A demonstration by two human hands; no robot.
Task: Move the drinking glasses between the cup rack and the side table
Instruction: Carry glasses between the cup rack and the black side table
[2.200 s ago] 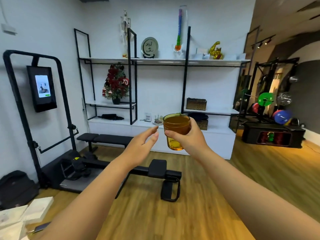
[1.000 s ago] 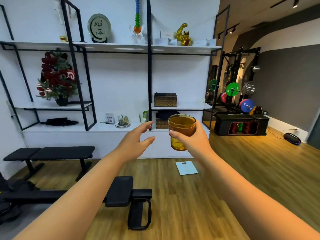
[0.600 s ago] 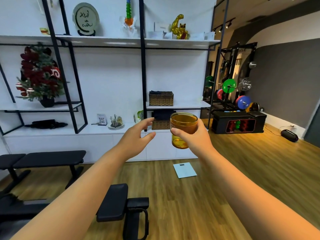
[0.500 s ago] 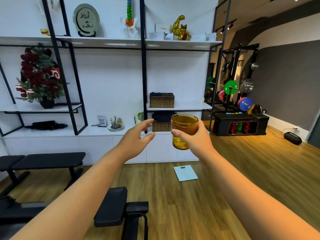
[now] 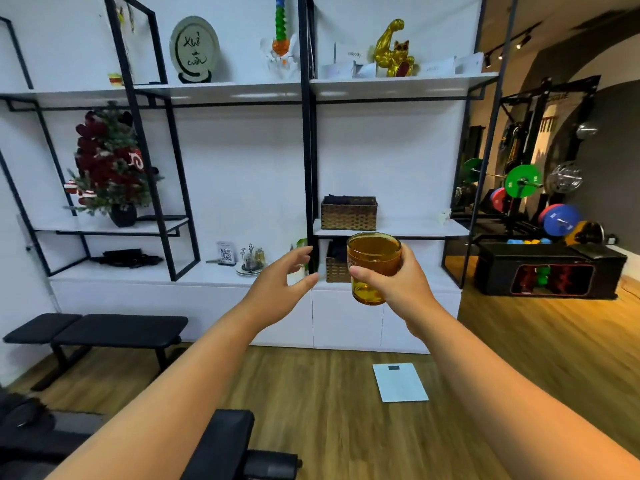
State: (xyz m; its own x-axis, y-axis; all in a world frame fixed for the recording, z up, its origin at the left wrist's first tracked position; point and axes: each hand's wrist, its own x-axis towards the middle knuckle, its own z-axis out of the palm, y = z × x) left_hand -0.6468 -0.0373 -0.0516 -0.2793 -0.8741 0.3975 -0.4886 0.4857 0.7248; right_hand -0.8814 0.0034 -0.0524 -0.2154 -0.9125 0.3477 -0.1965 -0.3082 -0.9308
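My right hand (image 5: 398,289) grips an amber drinking glass (image 5: 372,263), held upright at chest height in front of me. My left hand (image 5: 277,285) is beside it on the left, a short gap away, fingers spread and holding nothing. Far ahead, on the white cabinet top (image 5: 207,277), a small wire cup rack (image 5: 251,261) stands on a round tray with a couple of glasses on it. The rack is behind and left of my left hand.
A tall black-framed shelving unit (image 5: 306,168) covers the wall ahead, with wicker baskets (image 5: 348,213) and a potted red plant (image 5: 110,168). A black bench (image 5: 100,330) stands at left, a padded seat (image 5: 221,441) below me, a white scale (image 5: 400,382) on the wooden floor, gym weights (image 5: 540,209) at right.
The view has swung from the left wall to face the shelving, which now looks closer. Both hands keep the same pose, with the glass still in my right hand.
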